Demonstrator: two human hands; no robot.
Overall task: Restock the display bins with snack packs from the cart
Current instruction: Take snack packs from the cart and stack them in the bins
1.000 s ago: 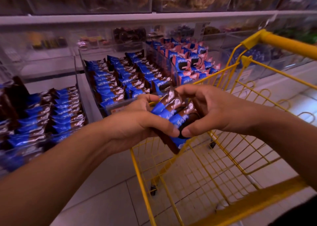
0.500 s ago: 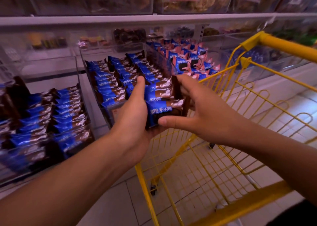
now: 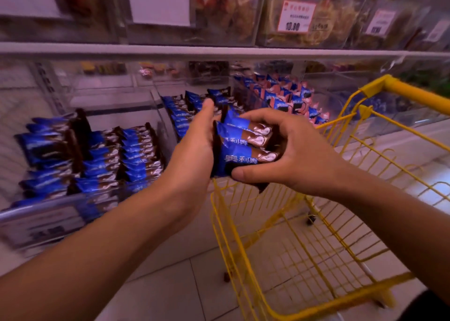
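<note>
Centre of frame: both hands clamp a small stack of blue-and-brown snack packs above the front rim of the yellow wire cart. Left hand flat and fairly open, palm pressed to the stack's left end. Right hand curled narrow over the right end, thumb underneath, fingers over the top. At least three packs visible in the stack; more may sit below.

Target is probably the middle clear bin, just behind the hands, already lined with matching packs. Left bin, lower left of frame, also holds the same kind. Pink-and-blue packs fill the bin to the upper right.

Risks: the stack is held by end pressure only. Slick wrappers could slide and fan out, dropping packs into the cart or onto the floor tiles. The bottom pack already sags below the right thumb. The bin's front wall could catch the stack on the way in.

Unclear: the hands hide free space in the middle bin. Left edge is blurred. Price tag on the upper shelf is barely legible. Cart basket looks empty where visible; near end cut off.
</note>
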